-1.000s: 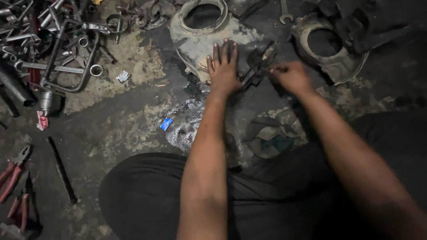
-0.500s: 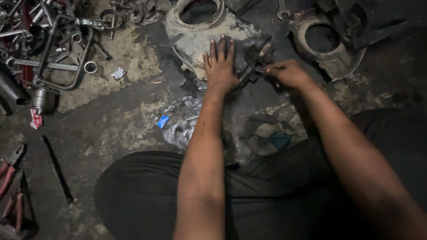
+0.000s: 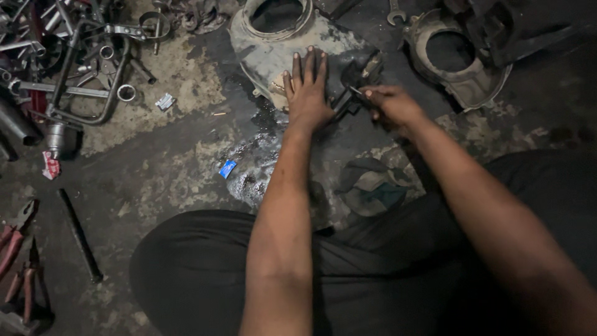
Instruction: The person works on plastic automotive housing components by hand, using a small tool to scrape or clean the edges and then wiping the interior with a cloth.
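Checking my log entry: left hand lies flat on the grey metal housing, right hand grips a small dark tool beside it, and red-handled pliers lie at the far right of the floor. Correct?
Not quite. In the head view the red-handled pliers lie at the far left. The left hand on the grey metal housing and the right hand gripping the small dark tool are right.

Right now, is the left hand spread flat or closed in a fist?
Spread flat. The left hand lies palm down on the grey metal housing, fingers straight and slightly apart. The right hand grips a dark tool beside it.

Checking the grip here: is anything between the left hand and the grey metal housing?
Nothing visible: the left hand lies flat on the grey housing, fingers spread on it.
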